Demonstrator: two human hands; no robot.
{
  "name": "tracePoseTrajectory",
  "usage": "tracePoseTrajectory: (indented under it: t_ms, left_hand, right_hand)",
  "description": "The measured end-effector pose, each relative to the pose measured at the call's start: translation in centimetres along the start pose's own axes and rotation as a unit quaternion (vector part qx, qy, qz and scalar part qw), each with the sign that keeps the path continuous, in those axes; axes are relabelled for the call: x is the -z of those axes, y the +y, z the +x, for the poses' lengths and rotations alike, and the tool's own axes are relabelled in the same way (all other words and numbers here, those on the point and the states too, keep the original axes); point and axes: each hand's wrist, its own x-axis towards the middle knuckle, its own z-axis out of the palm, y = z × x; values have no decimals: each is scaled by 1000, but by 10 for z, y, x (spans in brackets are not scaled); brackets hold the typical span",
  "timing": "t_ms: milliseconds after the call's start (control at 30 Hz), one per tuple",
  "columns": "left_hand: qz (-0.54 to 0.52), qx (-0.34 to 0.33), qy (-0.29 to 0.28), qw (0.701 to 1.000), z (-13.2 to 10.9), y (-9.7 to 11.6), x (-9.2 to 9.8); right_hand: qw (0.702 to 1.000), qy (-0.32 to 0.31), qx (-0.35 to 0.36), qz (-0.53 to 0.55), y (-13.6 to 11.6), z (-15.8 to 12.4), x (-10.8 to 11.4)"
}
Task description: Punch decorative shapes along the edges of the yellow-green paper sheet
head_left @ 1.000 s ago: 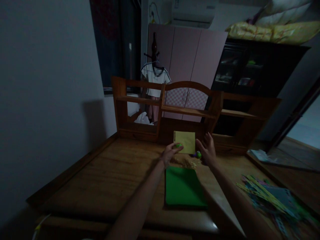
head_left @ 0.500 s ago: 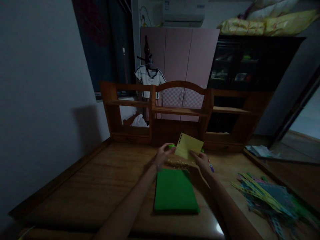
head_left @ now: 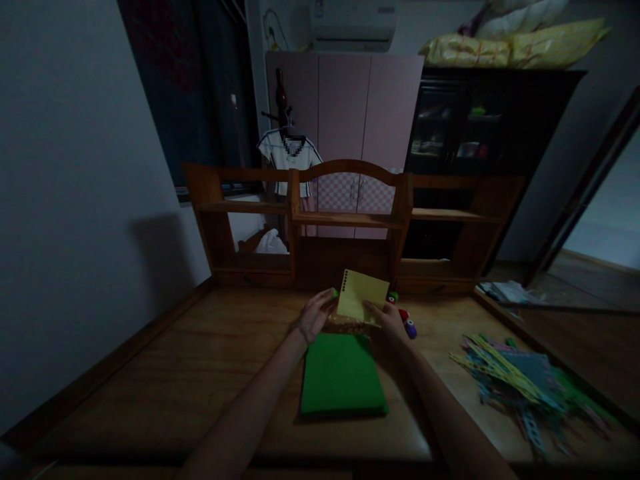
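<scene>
My right hand [head_left: 388,320] pinches a yellow sheet of paper [head_left: 364,293] by its lower right part, thumb on top. A row of punched holes runs down the sheet's left edge. Just left of the sheet, my left hand [head_left: 316,315] is closed around a small bright green object [head_left: 335,292]; the fingers hide most of it, so its kind is unclear. Beneath the hands, small pale bits [head_left: 347,327] lie scattered on the desk. Nearer to me rests a thick green square pad or stack [head_left: 343,377].
Small red, green and purple toy-like items [head_left: 409,327] sit beyond my right hand. A messy heap of coloured paper strips [head_left: 520,380] lies on the desk's right side. A wooden shelf unit [head_left: 347,219] stands along the back edge; a wall is at left.
The view has shifted slightly, moving the scene left. My left hand has turned, and less of the green object shows. The yellow sheet remains in my right hand.
</scene>
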Motion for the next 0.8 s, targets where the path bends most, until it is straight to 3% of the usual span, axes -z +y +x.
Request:
tracePoseTrajectory:
  t_ms: [400, 800]
  left_hand:
    - [-23, 4, -7, 1000, 3, -3, 4]
    - [-14, 15, 29, 999, 1, -4, 0]
  right_hand:
    - [999, -18, 18, -22, 17, 6, 2]
    - [999, -25, 21, -32, 20, 8, 5]
